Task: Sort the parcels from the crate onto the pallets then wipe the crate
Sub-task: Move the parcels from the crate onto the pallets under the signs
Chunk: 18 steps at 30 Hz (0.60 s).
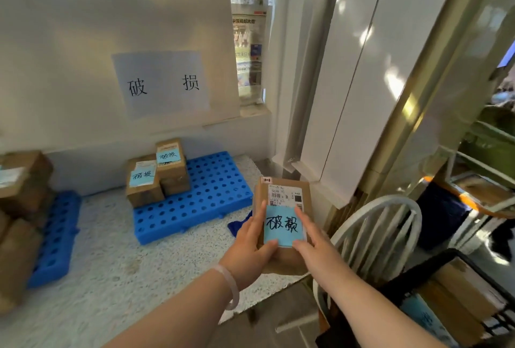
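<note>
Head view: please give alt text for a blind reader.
The left hand and right hand hold a brown parcel bearing a blue handwritten note. Ahead, a blue pallet carries similar parcels under a paper wall sign; a second pallet lies left.

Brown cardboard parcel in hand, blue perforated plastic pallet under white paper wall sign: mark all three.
Brown cardboard parcel (282, 225), head view, blue note.
Blue perforated plastic pallet (211, 194), head view, bare deck.
White paper wall sign (161, 82), head view, centre.

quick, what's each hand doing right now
left hand: holds the parcel
right hand: holds the same parcel
</note>
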### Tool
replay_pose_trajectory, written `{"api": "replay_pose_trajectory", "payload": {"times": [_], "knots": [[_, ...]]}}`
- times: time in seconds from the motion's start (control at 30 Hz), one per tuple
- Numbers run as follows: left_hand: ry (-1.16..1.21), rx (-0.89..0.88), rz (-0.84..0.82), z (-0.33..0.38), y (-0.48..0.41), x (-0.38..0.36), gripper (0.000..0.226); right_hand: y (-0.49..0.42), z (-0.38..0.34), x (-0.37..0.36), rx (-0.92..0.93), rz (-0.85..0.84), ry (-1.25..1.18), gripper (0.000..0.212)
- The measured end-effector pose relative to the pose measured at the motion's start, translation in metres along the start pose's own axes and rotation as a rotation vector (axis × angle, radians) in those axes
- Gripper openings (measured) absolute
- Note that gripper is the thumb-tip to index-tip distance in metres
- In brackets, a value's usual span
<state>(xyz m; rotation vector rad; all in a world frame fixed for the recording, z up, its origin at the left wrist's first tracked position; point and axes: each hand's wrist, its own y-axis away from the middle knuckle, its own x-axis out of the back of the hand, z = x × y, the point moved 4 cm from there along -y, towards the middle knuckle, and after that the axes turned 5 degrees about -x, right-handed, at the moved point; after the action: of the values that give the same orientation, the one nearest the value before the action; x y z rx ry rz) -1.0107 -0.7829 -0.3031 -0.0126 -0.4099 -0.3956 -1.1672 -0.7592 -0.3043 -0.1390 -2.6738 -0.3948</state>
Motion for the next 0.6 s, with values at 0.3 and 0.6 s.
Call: {"api": "replay_pose_trajectory", "payload": {"times": [0.3, 0.6], "knots": [[0.003, 0.102, 0.189, -0.036, 0.011, 0.036, 0.084, -0.026, -0.013, -0.05, 0.12, -0.186, 0.153, 0.066], [0.039, 0.149, 0.224, -0.089, -0.035, 0.109, 0.085, -0.1, -0.047, -0.116, 0.093, -0.224, 0.158, 0.068]]}}
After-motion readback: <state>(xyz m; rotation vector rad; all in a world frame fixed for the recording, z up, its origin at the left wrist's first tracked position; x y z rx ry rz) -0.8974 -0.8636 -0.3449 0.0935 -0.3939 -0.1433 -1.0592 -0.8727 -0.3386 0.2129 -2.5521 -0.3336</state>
